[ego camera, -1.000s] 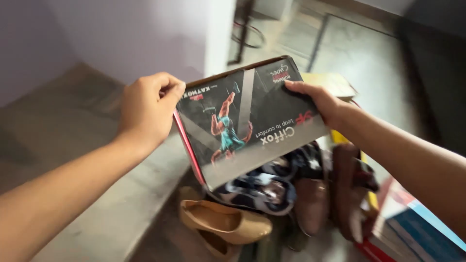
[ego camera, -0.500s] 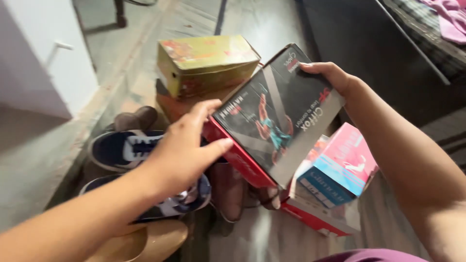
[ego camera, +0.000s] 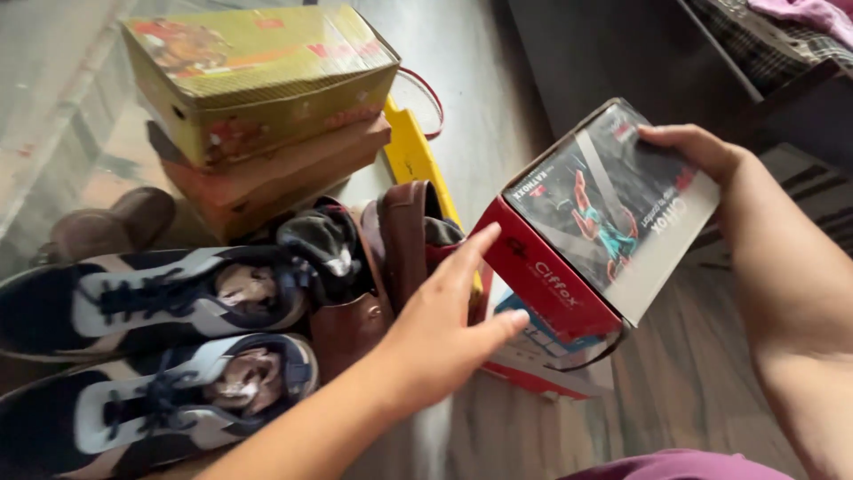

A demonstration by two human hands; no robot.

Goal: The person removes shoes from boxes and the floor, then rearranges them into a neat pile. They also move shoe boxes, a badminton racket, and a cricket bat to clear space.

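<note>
the right hand point(ego camera: 697, 147) is gripping the far end of a red and black box point(ego camera: 595, 222), fingers curled over its top edge, and is holding it tilted above the floor point(ego camera: 498, 89). the left hand point(ego camera: 444, 324) is hanging open and released, fingers spread, with its fingertips just beside the box's red near end; whether they are touching it cannot be told. under the box a white and blue box point(ego camera: 542, 351) is lying on the floor, partly hidden. to the left of the hands a pair of navy and white sneakers point(ego camera: 169, 342) is lying side by side, toes pointing left, with brown shoes point(ego camera: 391, 244) and a dark sock point(ego camera: 324, 236) bunched between them and the red box. a single brown shoe point(ego camera: 111, 222) is sitting near the floor's left edge. beyond the sneakers a yellow-green box point(ego camera: 258, 76) is resting on top of a brown box point(ego camera: 267, 173). a yellow flat piece point(ego camera: 410, 151) is leaning just beside that stack. dark furniture point(ego camera: 604, 53) is standing along the floor's far right side.
</note>
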